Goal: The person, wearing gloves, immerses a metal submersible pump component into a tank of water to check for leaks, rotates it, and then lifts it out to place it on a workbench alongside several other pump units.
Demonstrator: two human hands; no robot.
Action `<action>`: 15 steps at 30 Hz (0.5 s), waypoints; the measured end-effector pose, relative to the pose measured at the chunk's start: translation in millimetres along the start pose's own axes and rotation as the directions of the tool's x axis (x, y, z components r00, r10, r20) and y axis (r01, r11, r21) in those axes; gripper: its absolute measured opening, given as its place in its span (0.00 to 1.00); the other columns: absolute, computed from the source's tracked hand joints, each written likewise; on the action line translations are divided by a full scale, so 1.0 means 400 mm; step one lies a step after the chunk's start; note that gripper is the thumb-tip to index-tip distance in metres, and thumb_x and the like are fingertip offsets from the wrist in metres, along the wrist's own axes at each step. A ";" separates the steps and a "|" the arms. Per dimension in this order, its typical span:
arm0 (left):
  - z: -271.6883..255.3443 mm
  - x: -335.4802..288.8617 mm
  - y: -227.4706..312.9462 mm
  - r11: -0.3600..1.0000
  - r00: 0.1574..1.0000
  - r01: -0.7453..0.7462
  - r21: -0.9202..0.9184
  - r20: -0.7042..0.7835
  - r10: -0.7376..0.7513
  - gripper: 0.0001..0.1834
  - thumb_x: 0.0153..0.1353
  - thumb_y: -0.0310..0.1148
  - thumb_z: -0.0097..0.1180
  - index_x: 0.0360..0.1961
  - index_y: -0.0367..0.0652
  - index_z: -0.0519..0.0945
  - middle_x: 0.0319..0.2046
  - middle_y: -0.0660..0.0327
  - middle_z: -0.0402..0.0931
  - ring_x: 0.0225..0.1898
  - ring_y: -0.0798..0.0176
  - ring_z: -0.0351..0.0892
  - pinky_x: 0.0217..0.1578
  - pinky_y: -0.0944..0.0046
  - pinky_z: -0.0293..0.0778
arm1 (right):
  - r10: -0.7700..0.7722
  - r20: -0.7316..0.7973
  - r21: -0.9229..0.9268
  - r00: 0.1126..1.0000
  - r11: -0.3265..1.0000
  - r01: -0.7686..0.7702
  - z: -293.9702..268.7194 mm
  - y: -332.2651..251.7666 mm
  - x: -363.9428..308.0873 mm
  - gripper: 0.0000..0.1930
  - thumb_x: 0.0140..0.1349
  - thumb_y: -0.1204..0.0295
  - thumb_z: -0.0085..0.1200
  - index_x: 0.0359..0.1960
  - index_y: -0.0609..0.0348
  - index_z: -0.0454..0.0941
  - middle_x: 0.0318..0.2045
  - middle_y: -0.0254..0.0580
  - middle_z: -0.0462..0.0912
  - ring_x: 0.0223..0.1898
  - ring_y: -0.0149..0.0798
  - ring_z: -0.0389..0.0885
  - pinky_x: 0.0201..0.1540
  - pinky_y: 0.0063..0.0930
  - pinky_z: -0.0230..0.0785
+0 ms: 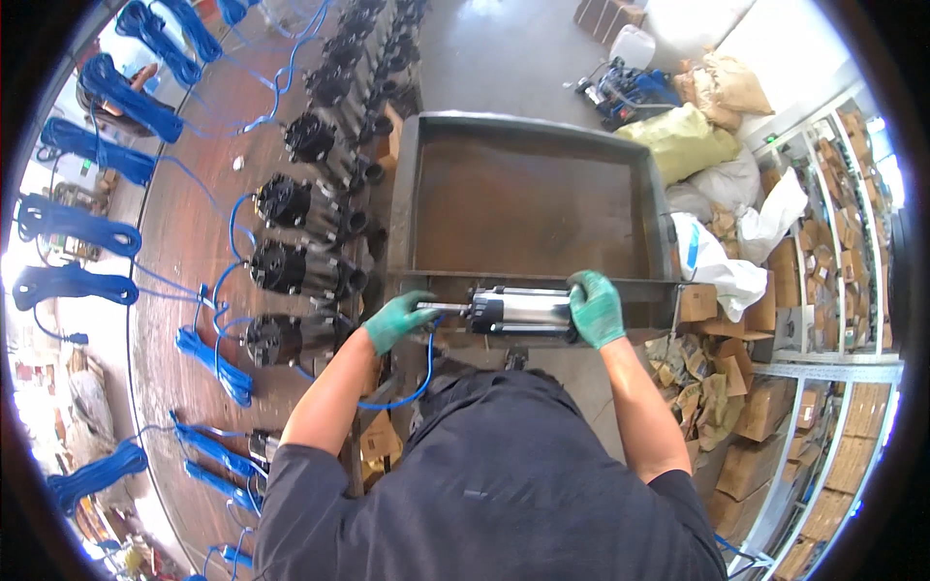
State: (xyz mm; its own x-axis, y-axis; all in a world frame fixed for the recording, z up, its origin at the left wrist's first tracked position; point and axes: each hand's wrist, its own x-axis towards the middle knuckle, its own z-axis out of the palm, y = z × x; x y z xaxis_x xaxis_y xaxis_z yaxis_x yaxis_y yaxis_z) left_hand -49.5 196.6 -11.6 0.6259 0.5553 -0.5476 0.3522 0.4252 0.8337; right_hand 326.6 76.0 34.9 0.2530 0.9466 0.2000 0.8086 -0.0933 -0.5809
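Note:
A silver and black cylindrical motor unit [523, 310] lies sideways between my gloved hands, in front of the grey metal tank [426, 194]. My left hand [397, 321], in a green glove, is closed around the narrow metal piece sticking out of its left end. My right hand [597, 310], gloved the same way, grips the right end, with the fingers over the top. From near the left end, a blue cable [429, 368] curves down and left toward the table. Whether the unit rests on the tank's near rim or hangs just before it, I cannot tell.
Several black motor units [281, 266] stand in a row along the brown table [184, 261] at left. Bundles of blue cable [77, 286] hang over its far-left edge. Cardboard boxes [760, 416], sacks [683, 140] and a metal shelf [828, 371] crowd the right side.

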 end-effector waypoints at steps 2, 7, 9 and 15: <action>-0.012 -0.008 -0.034 0.916 0.996 0.080 -0.393 0.073 -0.056 0.38 0.66 0.40 0.63 0.72 0.39 0.62 0.55 0.52 0.79 0.51 0.58 0.80 0.52 0.57 0.78 | -0.027 -0.026 0.005 0.999 1.000 0.028 -0.004 0.001 -0.002 0.07 0.57 0.77 0.56 0.36 0.60 0.83 0.38 0.52 0.85 0.42 0.55 0.82 0.49 0.45 0.75; -0.008 0.006 -0.025 0.628 0.953 -0.095 0.772 -0.112 0.281 0.20 0.65 0.42 0.61 0.54 0.45 0.76 0.37 0.48 0.82 0.39 0.49 0.84 0.38 0.51 0.79 | -0.056 -0.049 0.005 0.997 0.998 0.056 0.008 0.002 0.002 0.06 0.57 0.76 0.55 0.35 0.59 0.83 0.35 0.51 0.85 0.41 0.56 0.82 0.47 0.47 0.75; -0.005 0.012 -0.035 0.315 0.908 -0.014 0.949 -0.120 0.402 0.12 0.62 0.41 0.60 0.43 0.49 0.83 0.29 0.49 0.84 0.32 0.44 0.85 0.32 0.48 0.79 | -0.042 -0.052 0.011 0.998 0.999 0.043 0.014 0.006 0.005 0.06 0.57 0.75 0.55 0.35 0.59 0.83 0.35 0.51 0.85 0.41 0.56 0.82 0.48 0.46 0.75; -0.009 0.017 -0.002 0.619 0.968 0.040 0.785 -0.184 0.172 0.26 0.65 0.60 0.56 0.40 0.47 0.85 0.28 0.53 0.86 0.25 0.55 0.85 0.26 0.53 0.77 | -0.013 -0.036 0.017 0.999 1.000 0.014 0.017 0.010 0.002 0.07 0.57 0.74 0.55 0.35 0.59 0.83 0.37 0.50 0.85 0.43 0.55 0.82 0.50 0.46 0.74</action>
State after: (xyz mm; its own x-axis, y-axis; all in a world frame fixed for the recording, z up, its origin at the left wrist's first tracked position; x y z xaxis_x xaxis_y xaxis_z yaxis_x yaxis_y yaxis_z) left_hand -48.1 202.7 -16.3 0.5379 0.7422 -0.3997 0.7887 -0.2756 0.5495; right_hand 326.6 78.5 27.4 0.2611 0.9360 0.2361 0.8030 -0.0749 -0.5913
